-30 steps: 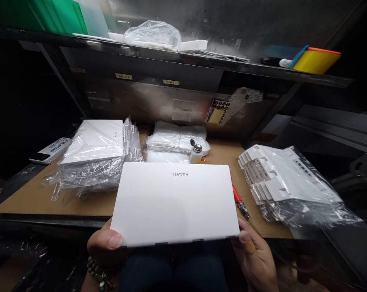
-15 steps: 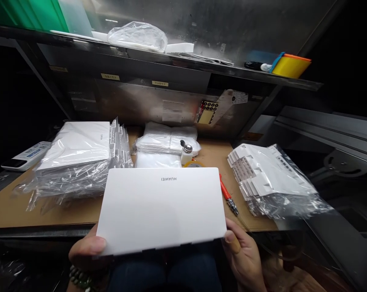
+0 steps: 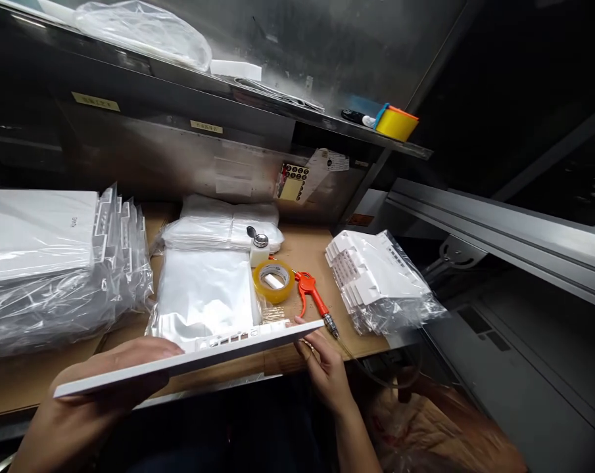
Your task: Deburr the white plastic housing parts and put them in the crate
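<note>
A white plastic cover panel (image 3: pixel 238 348) is held up in front of the bench, tilted so that I see it almost edge-on. Its left end is gripped by my left hand (image 3: pixel 112 374), whose fingers pass over the top edge. At the other end, my right hand (image 3: pixel 324 368) is closed on the panel's right corner, with some fingers hidden behind it. Vents and tabs show along the panel's far side. Just beyond lie flat clear plastic bags (image 3: pixel 203 282), a roll of yellow tape (image 3: pixel 274 281) and a red air blow gun (image 3: pixel 313 292).
Bagged white panels (image 3: pixel 41 230) are stacked at the left. A smaller bagged stack (image 3: pixel 376 269) lies at the right. A white pump bottle (image 3: pixel 260 249) stands by the folded bags. Above runs a metal shelf (image 3: pixel 277 108) bearing a yellow container (image 3: pixel 396 123). A hose trails off the bench.
The panel has turned from its flat, lettered face toward me to nearly edge-on, its left end now nearer. My view has swung right, and more of the bags, tape and blow gun shows.
</note>
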A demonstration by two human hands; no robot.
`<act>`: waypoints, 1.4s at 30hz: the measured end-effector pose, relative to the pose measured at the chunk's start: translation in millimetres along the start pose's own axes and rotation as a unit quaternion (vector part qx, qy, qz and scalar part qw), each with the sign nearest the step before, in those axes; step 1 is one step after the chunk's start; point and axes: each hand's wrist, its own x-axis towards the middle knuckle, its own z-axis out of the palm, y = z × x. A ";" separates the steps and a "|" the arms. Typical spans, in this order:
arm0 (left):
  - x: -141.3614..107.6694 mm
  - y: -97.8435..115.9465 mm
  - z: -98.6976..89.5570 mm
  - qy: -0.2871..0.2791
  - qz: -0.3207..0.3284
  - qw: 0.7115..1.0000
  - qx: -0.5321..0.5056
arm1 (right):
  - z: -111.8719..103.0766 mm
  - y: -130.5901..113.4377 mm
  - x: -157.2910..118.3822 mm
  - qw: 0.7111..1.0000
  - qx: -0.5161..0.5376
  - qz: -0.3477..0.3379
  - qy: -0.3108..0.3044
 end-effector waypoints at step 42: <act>-8.0 2.4 32.6 0.193 0.328 0.919 0.105 | 10.1 -34.1 106.8 0.886 0.335 0.284 -0.151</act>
